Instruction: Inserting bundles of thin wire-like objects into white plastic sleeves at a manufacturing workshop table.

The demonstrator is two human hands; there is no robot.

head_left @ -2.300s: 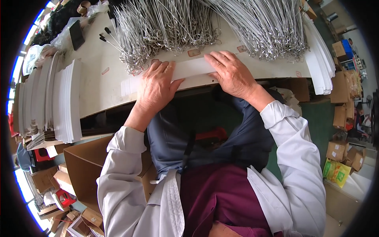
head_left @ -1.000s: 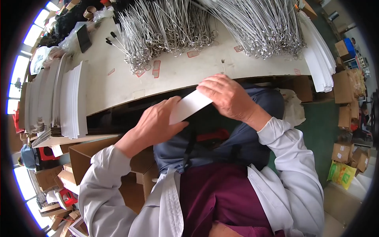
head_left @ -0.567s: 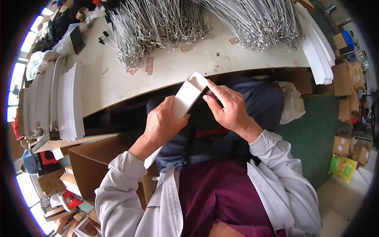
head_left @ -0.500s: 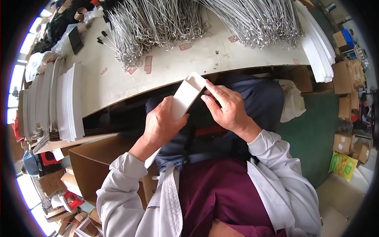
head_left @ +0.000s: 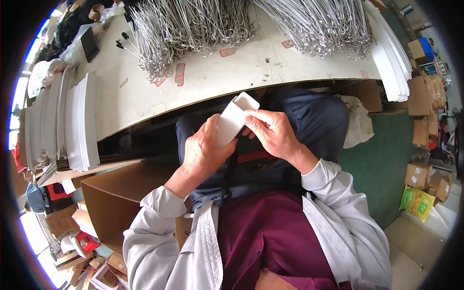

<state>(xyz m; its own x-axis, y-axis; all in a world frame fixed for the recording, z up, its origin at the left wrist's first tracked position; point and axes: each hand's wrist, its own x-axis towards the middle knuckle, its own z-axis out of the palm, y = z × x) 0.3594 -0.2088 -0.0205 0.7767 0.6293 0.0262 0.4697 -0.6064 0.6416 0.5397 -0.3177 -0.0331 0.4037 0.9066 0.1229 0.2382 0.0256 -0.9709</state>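
The white paper sleeve (head_left: 233, 119) sits pinched between both hands' fingers (head_left: 255, 116).

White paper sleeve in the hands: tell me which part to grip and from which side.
Grip the white paper sleeve across its lower half, coming from the left as the left hand does. It is long, flat and tilted, open end up toward the table, where the right hand fingers work.

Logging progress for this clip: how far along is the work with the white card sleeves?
Done: nothing finished can be picked out. In hand: both hands, left hand and right hand, hold one white card sleeve opened up over the lap. Left: stacks of flat white blanks and heaps of grey cables wait on the table.
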